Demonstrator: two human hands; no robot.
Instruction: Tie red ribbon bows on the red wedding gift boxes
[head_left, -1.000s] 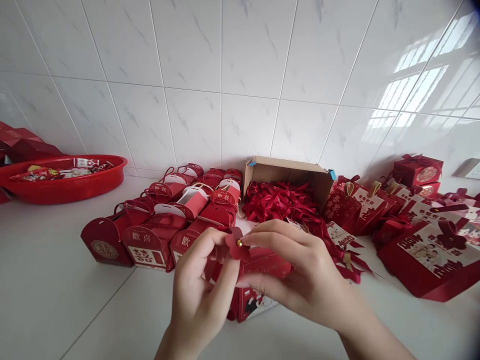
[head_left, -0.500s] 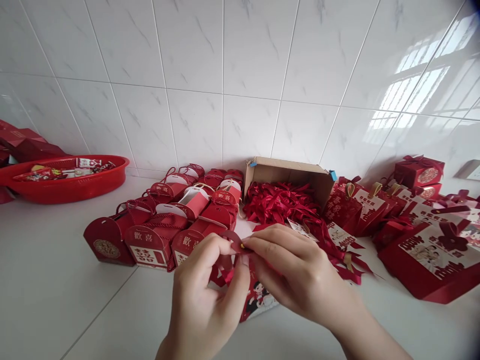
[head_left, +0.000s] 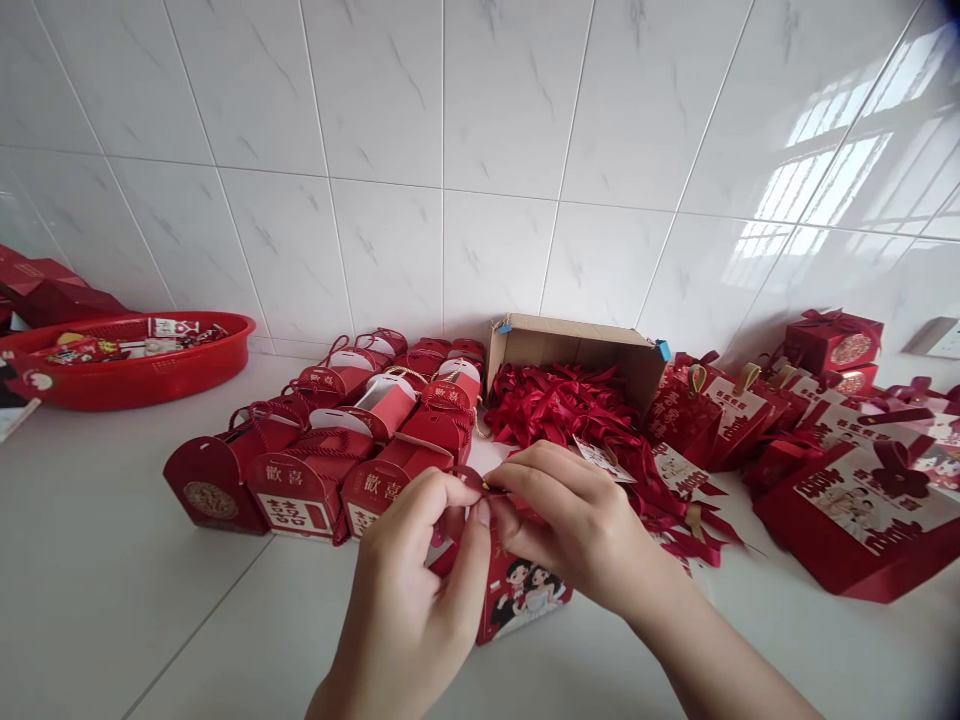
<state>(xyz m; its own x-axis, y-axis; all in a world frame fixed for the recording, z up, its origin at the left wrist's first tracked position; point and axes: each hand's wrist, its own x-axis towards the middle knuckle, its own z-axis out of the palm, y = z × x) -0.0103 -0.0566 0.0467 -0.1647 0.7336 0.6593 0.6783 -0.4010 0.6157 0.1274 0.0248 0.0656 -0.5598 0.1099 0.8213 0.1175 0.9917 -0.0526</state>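
My left hand [head_left: 420, 585] and my right hand [head_left: 577, 530] meet in the middle, thumbs and fingertips pinched together. Between them is a dark red ribbon [head_left: 470, 477], curved in a loop, with a tiny yellow bit [head_left: 486, 487] by my right fingertips. Directly below stands a red gift box [head_left: 525, 598] printed with a cartoon bride and groom; my fingers cover its upper part. Left of my hands are rows of red candy boxes [head_left: 300, 490] with cord handles. Behind my right hand, a cardboard box [head_left: 577, 335] on its side spills red ribbons [head_left: 559, 405].
A red plastic basin [head_left: 187, 365] of wrapped sweets stands at left, with a partly visible red, dark and white item [head_left: 22, 375] before it. Red gift bags and boxes [head_left: 862, 520] crowd the right. A tiled wall [head_left: 390, 250] closes the back.
My right hand has shifted slightly left and its fingers have bent more, uncovering more of the cartoon box. A red, dark and white item has appeared at the left edge.
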